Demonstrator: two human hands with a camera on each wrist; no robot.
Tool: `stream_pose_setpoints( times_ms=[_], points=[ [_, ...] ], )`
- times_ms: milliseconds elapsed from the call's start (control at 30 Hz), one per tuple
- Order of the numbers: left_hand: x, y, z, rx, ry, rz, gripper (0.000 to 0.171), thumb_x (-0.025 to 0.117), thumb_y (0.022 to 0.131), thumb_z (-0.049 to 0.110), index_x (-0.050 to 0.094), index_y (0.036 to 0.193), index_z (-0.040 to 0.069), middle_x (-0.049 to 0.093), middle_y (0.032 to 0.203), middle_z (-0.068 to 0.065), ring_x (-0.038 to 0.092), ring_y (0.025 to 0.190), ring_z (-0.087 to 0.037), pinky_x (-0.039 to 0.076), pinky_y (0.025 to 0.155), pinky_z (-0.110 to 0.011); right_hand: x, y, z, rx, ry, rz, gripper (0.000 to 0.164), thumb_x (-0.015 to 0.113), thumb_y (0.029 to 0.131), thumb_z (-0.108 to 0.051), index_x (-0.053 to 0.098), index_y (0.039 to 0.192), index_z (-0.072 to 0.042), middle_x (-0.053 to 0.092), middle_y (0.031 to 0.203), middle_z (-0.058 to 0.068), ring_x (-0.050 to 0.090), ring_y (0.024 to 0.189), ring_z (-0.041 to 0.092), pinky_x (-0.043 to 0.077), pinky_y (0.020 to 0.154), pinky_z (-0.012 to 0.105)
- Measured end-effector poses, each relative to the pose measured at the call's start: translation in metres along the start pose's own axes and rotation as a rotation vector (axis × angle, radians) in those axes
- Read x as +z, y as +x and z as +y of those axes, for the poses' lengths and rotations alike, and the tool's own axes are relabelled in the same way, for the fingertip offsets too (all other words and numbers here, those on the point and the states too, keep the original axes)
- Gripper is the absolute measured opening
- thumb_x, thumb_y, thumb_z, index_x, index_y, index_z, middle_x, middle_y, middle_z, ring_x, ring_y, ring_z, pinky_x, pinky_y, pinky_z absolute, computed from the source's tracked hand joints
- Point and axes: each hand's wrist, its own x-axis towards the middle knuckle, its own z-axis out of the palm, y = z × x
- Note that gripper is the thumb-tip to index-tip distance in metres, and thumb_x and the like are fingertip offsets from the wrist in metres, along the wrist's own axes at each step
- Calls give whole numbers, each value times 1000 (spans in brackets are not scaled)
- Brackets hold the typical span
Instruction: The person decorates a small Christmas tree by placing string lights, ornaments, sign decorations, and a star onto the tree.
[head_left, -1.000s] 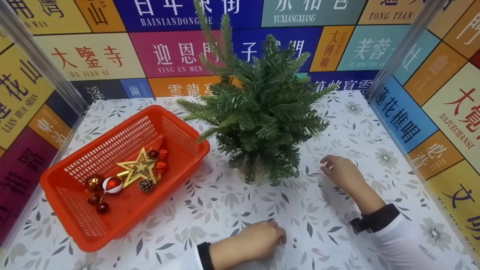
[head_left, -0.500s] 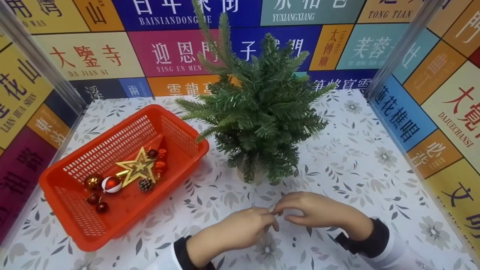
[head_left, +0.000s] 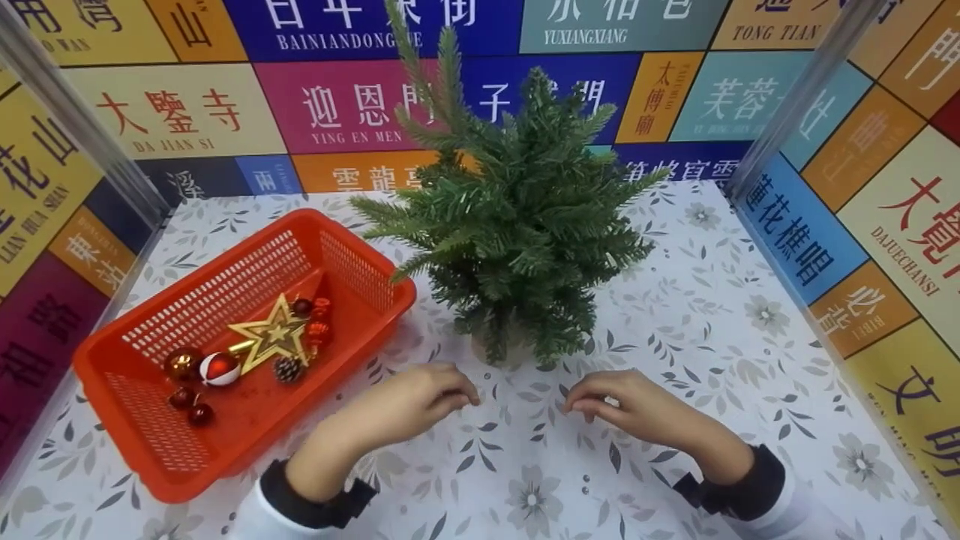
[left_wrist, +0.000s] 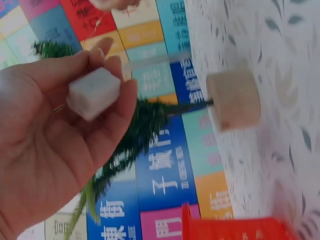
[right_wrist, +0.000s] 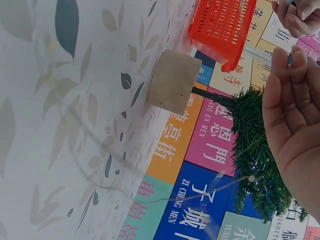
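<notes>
My left hand [head_left: 405, 401] is over the table in front of the tree, left of its base. In the left wrist view its curled fingers grip a small white box [left_wrist: 95, 92]. Opposite it, my right hand [head_left: 637, 405] has thumb and fingertips pinched together. A thin wire [left_wrist: 99, 22] hangs at the right hand's fingertips in the left wrist view. The same fine wire [right_wrist: 215, 191], with a tiny bead-like bulb, crosses the right wrist view. Behind both hands stands a small green Christmas tree [head_left: 525, 217] on a round wooden base [right_wrist: 172, 82].
A red plastic basket [head_left: 97, 360] at the left holds a gold star [head_left: 276, 335], a pine cone [head_left: 288, 368], a red-and-white ball [head_left: 220, 368] and several small ornaments. Printed panels [head_left: 195, 109] wall the table [head_left: 525, 450] at the back and sides.
The right hand came in from the right and met the left hand before the tree. Now they are apart again, the left hand having moved left and farther back.
</notes>
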Motion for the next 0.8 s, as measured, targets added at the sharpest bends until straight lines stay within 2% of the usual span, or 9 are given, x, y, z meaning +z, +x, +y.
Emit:
stream_pose_setpoints(
  times_ms=[133,267,333,433,533,600,733,800],
  points=[
    [-17,-7,-13,-55,-8,121,11,65,91,12,72,98,8,72,92,-3,65,82,-14,56,75,-27,2,2,1,-36,-8,64,19,61,90,3,70,103,-8,66,77,1,61,66,9,50,62,16],
    [-35,-13,-18,-132,21,234,9,69,88,14,73,96,12,71,91,-1,64,79,-11,56,72,-25,4,6,0,-86,-7,135,23,62,87,6,70,105,-6,64,75,0,60,65,8,48,64,13],
    [-42,-16,-20,-152,32,277,9,70,88,15,73,95,13,71,92,0,64,80,-10,56,72,-25,6,7,-2,-87,3,174,25,62,86,8,71,106,-5,65,75,1,59,64,9,48,62,12],
    [-51,-21,-21,-146,16,334,8,70,87,13,73,95,15,71,95,2,64,83,-9,56,74,-27,8,7,-6,-80,26,240,26,63,84,11,71,104,-3,65,75,4,60,63,9,48,58,12],
    [-58,-26,-22,-68,-31,392,10,72,85,11,73,93,17,71,96,5,65,86,-7,55,78,-26,11,5,-8,-94,71,280,27,63,81,15,71,103,0,65,74,6,59,61,11,48,56,13],
    [-61,-29,-22,35,-37,451,12,74,82,9,73,91,17,72,95,5,65,87,-7,54,79,-22,12,4,-10,-115,101,288,29,64,79,17,71,102,1,64,73,7,58,58,11,48,54,13],
    [-66,-28,-23,275,-33,589,17,76,77,-1,73,90,10,72,91,-2,66,87,-12,52,83,-17,13,1,-12,-131,179,280,31,62,79,19,71,103,2,62,69,8,53,51,11,46,48,13],
    [-68,-28,-23,349,-39,636,19,76,75,-5,74,89,8,72,90,-5,66,88,-13,51,84,-15,12,1,-15,-127,203,281,30,63,80,18,72,103,1,62,69,7,52,49,11,45,46,13]
  ],
)
